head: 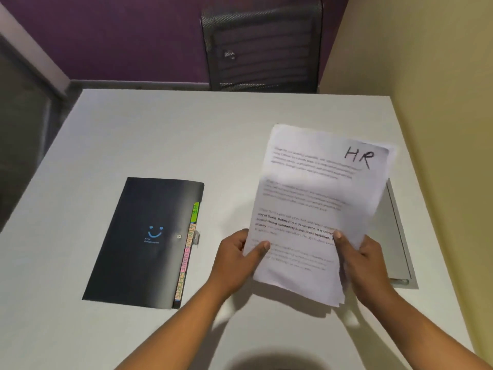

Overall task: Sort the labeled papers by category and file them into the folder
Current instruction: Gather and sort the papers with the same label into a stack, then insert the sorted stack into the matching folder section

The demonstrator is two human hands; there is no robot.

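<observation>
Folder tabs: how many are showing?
4, on the right edge of the black folder: green HR tab top, then orange tab, pink tab, bottom tab. More may hide under the cover.

The paper stack (320, 204) is covering most of a grey flat object (392, 222), kind unclear, and the fingertips of the left hand (234, 259) and right hand (366, 265). Its printed lines are blurring beyond reading.
</observation>
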